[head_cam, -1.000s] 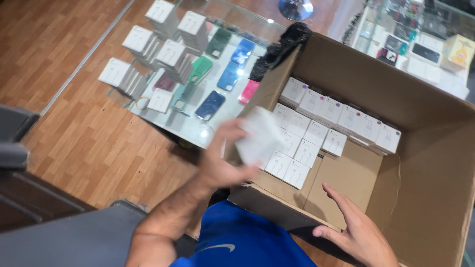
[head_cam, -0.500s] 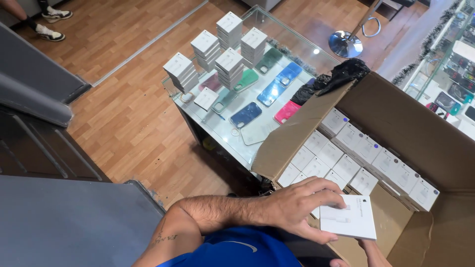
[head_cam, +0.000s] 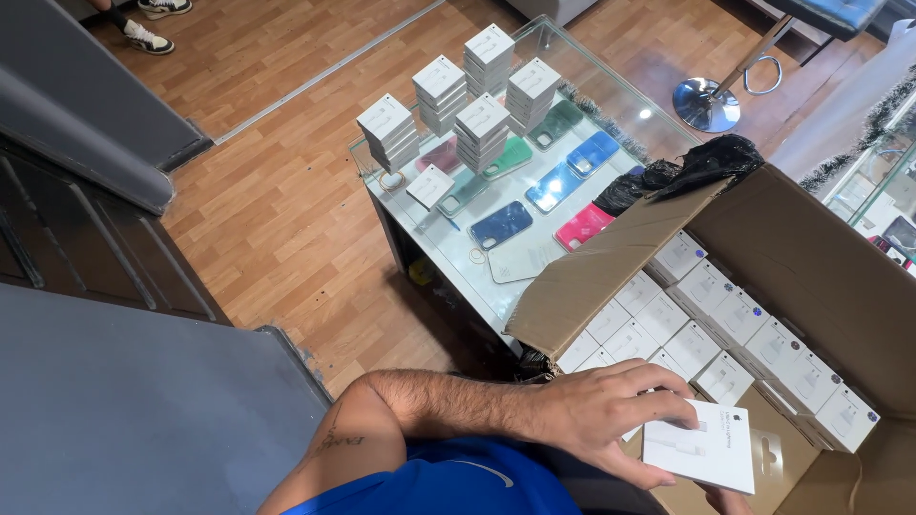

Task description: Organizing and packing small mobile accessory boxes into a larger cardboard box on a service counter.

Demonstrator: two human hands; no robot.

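Left hand point(head_cam: 611, 420) at lower centre, fingers curled, gripping small white product box point(head_cam: 701, 445) over open cardboard carton point(head_cam: 811, 257) (right hand barely visible beneath, finger state unclear)

Our left hand point(head_cam: 611, 415) reached across with forearm bent and fingers curled; our right hand point(head_cam: 730, 498) barely peeked in underneath.

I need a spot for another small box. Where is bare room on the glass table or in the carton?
Bare glass lies at the glass table near edge, beside the blue phone case. The carton has bare floor by the left hand. The white box stacks crowd the far end.
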